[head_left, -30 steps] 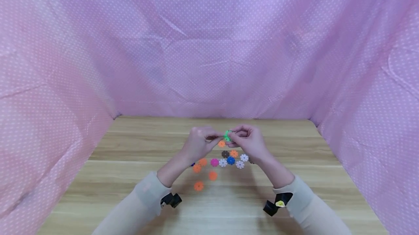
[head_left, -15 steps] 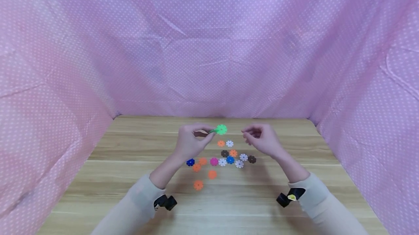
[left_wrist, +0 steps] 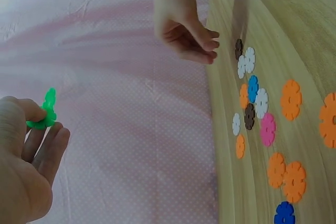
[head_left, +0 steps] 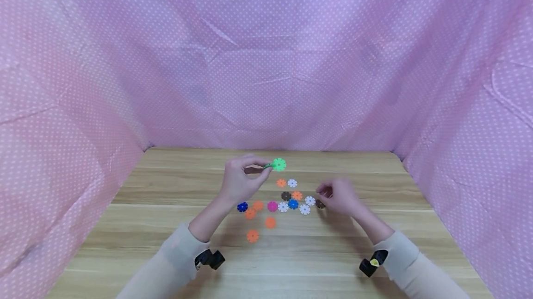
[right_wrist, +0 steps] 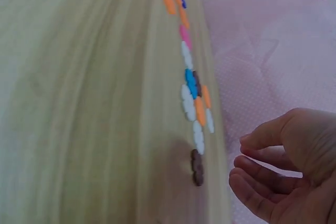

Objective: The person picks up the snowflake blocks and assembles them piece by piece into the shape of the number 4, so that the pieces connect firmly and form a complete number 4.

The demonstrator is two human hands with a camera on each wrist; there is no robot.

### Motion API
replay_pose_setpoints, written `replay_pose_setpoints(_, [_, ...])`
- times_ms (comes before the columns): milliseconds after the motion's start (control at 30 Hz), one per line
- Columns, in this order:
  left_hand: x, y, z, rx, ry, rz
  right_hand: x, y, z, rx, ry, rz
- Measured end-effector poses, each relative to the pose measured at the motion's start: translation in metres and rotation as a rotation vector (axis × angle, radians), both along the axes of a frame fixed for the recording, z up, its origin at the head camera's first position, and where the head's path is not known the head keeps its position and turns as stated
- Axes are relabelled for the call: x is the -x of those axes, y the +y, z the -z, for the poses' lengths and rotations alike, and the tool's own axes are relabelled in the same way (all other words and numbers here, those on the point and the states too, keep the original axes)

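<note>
Between thumb and fingers, my left hand [head_left: 241, 181] pinches a green notched plastic disc piece [head_left: 279, 165], raised above the table. In the left wrist view the green piece [left_wrist: 50, 103] looks like two snowflake discs joined at an angle, partly covered by the fingers. My right hand [head_left: 339, 196] holds nothing; its fingers are loosely bent, just above a dark brown disc [head_left: 320, 204] at the right end of the spread. The right wrist view shows that brown disc [right_wrist: 197, 167] on the wood, apart from the right hand's fingers [right_wrist: 262, 135].
More notched discs lie flat on the wooden table [head_left: 374, 174]: white [head_left: 305, 209], light blue [head_left: 293, 204], pink [head_left: 272, 206], dark blue [head_left: 242, 207], another brown one [head_left: 286, 196] and several orange ones [head_left: 252, 236]. Pink dotted cloth [head_left: 266, 81] encloses the table's back and sides.
My right hand let go of the green piece, drew away to the right, then came down toward the brown disc. The left hand moved slightly left, still holding the green piece.
</note>
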State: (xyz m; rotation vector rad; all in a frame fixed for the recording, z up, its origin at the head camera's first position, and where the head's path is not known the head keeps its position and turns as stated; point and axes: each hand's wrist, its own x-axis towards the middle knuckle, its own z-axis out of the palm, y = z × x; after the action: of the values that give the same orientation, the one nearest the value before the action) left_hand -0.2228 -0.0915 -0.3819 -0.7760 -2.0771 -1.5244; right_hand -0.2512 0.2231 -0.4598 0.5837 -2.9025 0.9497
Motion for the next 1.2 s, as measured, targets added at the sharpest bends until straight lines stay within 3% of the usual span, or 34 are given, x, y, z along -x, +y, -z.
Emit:
replay_pose_setpoints(233, [-0.001, 0.0, -0.001, -0.023, -0.019, -0.007, -0.004, -0.001, 0.016, -0.03, -0.082, 0.018])
replay_pose_setpoints(500, [-0.001, 0.002, 0.001, -0.03, -0.021, -0.013, -0.006, -0.002, 0.022, -0.089, -0.002, 0.0])
replay_pose_setpoints(700, [-0.003, 0.002, 0.001, -0.035, -0.024, -0.01, -0.006, -0.006, 0.023, -0.113, -0.021, 0.048])
replay_pose_setpoints(1000, [-0.005, 0.004, 0.0, -0.032, -0.03, -0.011, -0.003, -0.002, 0.022, -0.012, -0.12, 0.082])
replay_pose_setpoints(1200, [-0.005, 0.005, 0.0, -0.026, -0.028, -0.01, 0.001, 0.001, 0.005, 0.106, -0.116, 0.083])
